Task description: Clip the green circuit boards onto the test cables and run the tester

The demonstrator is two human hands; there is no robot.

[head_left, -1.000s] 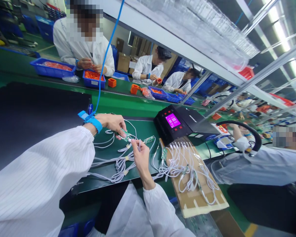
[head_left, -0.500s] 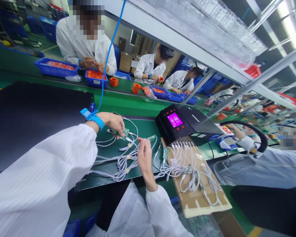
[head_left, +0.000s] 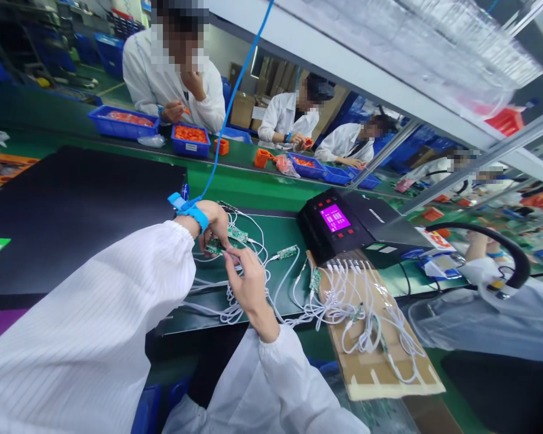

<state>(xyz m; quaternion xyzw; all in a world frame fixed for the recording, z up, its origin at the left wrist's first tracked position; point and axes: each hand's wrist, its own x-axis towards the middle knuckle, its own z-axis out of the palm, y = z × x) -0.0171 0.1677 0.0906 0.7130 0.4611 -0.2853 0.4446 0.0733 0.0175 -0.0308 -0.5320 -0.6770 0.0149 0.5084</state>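
Cables crowd circuit board; left hand apparently pinches it, right hand pressed together (black box beyond).

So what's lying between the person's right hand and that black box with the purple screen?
In the head view, a small green circuit board and white cables lie on the green worktop between the right hand and the black box.
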